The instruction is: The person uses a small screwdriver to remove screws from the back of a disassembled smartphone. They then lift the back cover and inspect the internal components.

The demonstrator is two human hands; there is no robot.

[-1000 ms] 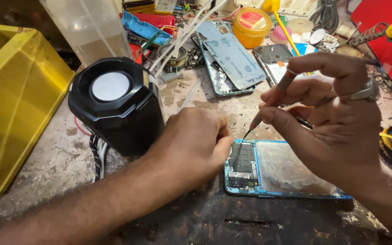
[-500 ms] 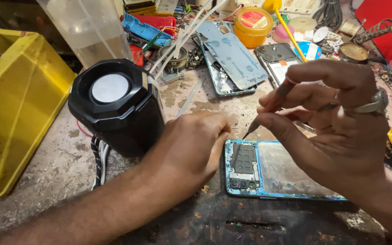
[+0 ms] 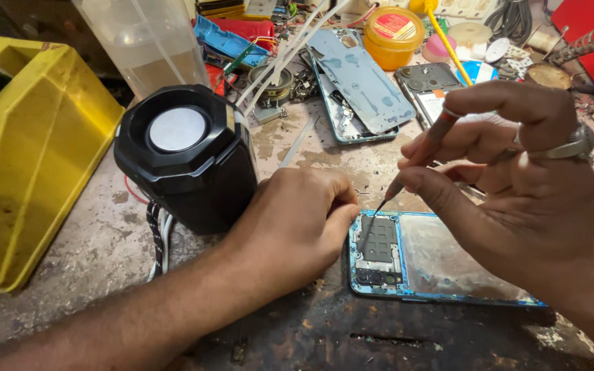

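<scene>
- The opened phone (image 3: 434,257) is lying at the lower right of the frame, on the workbench (image 3: 91,254).
- The left hand (image 3: 297,223) is resting just left of the phone, touching its left edge.
- The right hand (image 3: 517,178) is hovering above the phone, holding a screwdriver (image 3: 414,161) whose tip is pointing down onto it.
- The speaker (image 3: 183,154) is standing left of centre, behind the left hand.
- The bin (image 3: 29,165) is sitting at the far left.
- A phone back cover (image 3: 362,79) and a round tin (image 3: 393,34) are lying at the upper middle.
</scene>
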